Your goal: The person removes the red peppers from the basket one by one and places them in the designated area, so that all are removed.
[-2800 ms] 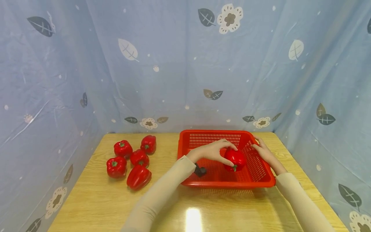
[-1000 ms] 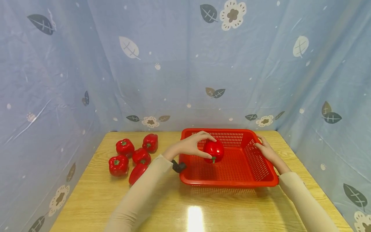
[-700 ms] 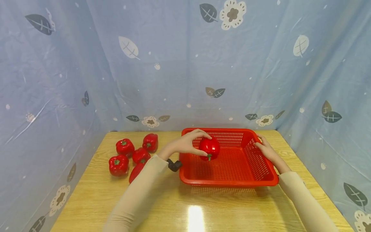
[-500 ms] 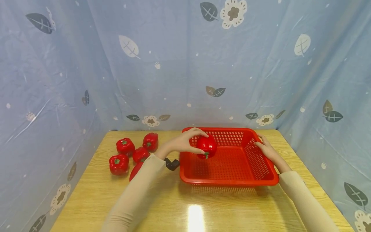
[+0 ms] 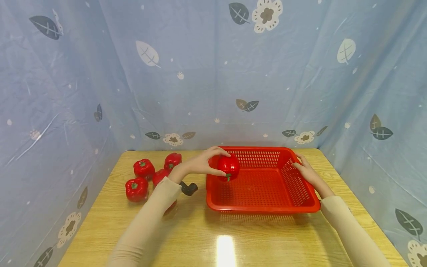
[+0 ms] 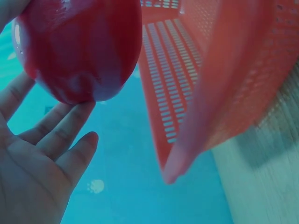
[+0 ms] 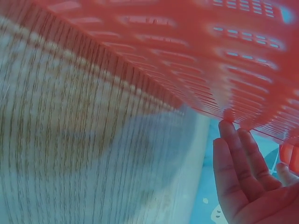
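Note:
My left hand (image 5: 201, 163) holds a red bell pepper (image 5: 229, 167) with a green stem between thumb and fingers, over the left end of a red plastic basket (image 5: 263, 208). In the left wrist view the pepper (image 6: 84, 46) fills the upper left, its underside against the fingertips, with the basket's rim beside it. My right hand (image 5: 306, 173) grips the basket's right rim, thumb over it. From the right wrist, the fingers of that hand (image 7: 243, 172) touch the slotted outer wall (image 7: 187, 46).
Several red bell peppers (image 5: 136, 189) lie on the left of the wooden table (image 5: 200, 237). My left forearm partly covers the nearer ones. A black wrist device (image 5: 189, 189) sits at my left wrist. Patterned blue curtains (image 5: 200, 92) enclose the back and sides.
My left hand has carried the bell pepper leftward, from the basket's right half to over its left end, and higher. The right hand stays on the rim.

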Available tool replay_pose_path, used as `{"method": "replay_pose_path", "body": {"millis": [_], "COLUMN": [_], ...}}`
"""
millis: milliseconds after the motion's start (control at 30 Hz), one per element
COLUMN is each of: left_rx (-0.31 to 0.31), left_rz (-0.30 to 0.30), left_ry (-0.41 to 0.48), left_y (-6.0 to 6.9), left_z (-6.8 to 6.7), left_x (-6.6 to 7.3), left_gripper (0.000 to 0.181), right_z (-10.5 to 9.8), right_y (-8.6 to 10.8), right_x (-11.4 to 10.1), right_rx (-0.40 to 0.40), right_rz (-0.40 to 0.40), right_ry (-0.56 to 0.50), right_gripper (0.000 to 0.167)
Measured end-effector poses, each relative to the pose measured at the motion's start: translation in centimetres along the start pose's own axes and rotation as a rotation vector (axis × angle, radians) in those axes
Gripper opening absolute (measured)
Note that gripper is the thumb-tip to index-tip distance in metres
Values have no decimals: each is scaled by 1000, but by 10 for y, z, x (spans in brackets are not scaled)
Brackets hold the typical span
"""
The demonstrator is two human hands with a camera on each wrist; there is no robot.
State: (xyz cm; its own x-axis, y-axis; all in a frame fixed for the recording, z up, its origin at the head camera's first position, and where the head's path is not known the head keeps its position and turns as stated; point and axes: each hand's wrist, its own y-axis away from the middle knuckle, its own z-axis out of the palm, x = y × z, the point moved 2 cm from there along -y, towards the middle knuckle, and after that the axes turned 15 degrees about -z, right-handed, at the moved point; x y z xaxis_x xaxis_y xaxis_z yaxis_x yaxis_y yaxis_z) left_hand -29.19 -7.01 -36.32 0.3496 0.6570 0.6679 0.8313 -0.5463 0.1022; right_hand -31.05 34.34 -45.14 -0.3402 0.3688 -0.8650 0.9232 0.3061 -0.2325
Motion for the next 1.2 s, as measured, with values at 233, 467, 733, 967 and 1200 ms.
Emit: {"method": "replay_pose_path", "body": {"millis": [233,467,733,967,1200], "left_rx": [2,30,39,58,82], "left_rz": [-7,-15,-26,-70,-90], "left_ry": [-20,-42,-26,-16,-10], "left_y": [6,14,22,27,35], "left_z": [-5,-12,-16,-19,-23], "left_x": [-7,-12,-22,-29,-33], "left_gripper": [56,58,59,60,61], "right_z": [-1,1,0,-1,0], "right_y": [0,0,0,-1,0], "right_x": [2,-1,-1,1,1], "right_rx": [-1,1,4,5,11], "right_rz": [18,12,20,9,2], "right_ry": [-23,-21,-31,-43,-65], "right_gripper": [61,61,62,61,61]}}
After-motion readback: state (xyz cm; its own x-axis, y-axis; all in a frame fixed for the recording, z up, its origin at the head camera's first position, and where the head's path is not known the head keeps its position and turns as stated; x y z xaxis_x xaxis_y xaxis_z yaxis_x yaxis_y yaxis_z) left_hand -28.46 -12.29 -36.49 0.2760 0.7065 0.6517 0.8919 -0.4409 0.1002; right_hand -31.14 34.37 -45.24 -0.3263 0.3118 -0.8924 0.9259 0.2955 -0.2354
